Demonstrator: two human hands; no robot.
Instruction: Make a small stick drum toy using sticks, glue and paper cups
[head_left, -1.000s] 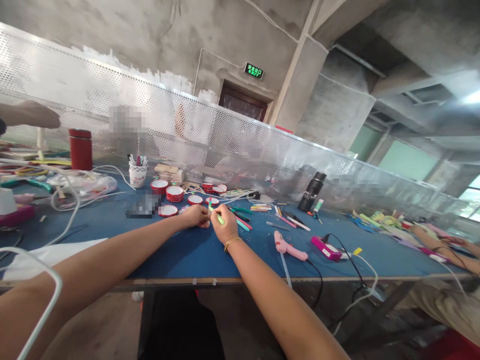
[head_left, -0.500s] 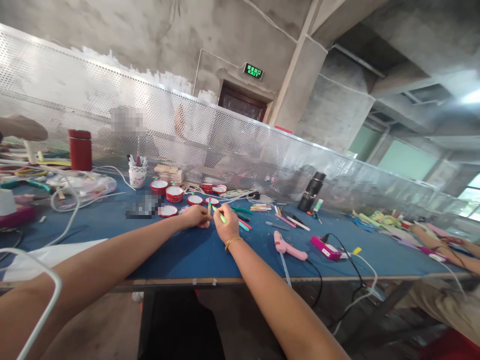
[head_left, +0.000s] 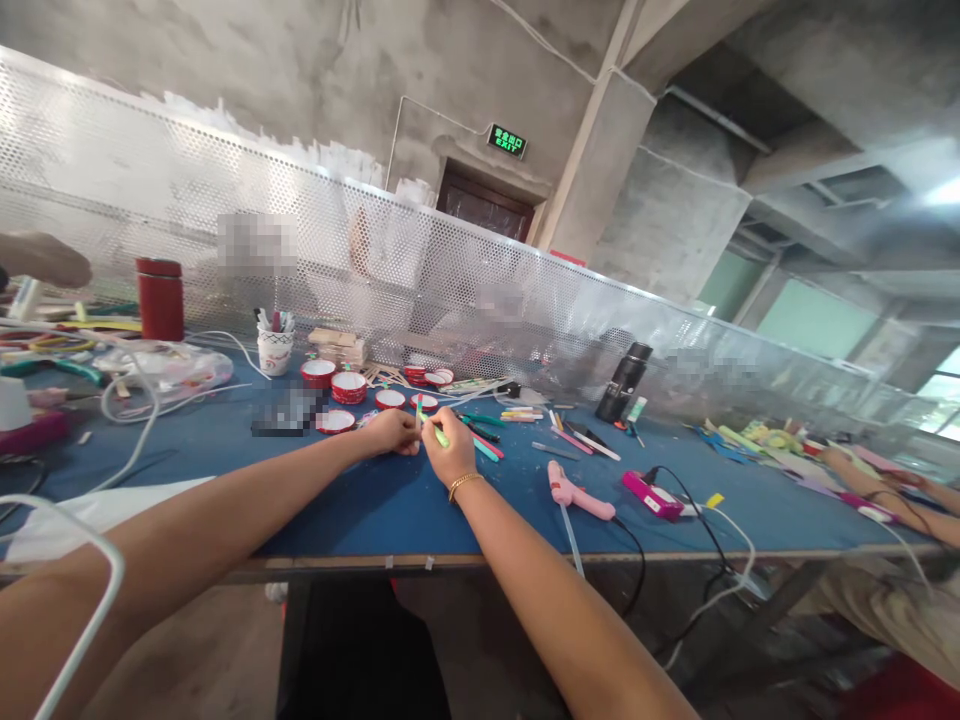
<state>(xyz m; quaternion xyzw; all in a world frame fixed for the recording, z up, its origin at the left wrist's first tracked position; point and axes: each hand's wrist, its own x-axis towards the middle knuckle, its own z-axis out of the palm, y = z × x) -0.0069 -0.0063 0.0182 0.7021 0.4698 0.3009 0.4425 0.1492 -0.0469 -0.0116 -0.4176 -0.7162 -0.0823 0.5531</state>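
Note:
My left hand (head_left: 394, 432) is closed around a slim flat stick (head_left: 419, 408), held upright above the blue table, its upper part coloured green and red. Pinched in my right hand (head_left: 451, 452) is a light green marker (head_left: 436, 433). The marker's front end meets or nearly meets the stick; my fingers hide the exact contact. Just beyond my hands sit several round red pieces with white tops, among them one red-rimmed disc (head_left: 390, 399) and a stack of red discs (head_left: 349, 388). Coloured markers (head_left: 487, 450) lie right of my right hand.
A pink glue gun (head_left: 574, 496) and a purple power box (head_left: 651, 497) with cables lie to the right. Behind stand a black bottle (head_left: 624, 383), a paper cup with pens (head_left: 276, 352) and a red flask (head_left: 160, 302). Other people's hands show at both sides.
My right hand has shifted slightly left with the green marker, closer to the stick. My left hand stays nearly still. At the far left, another person's hand has tilted a white object.

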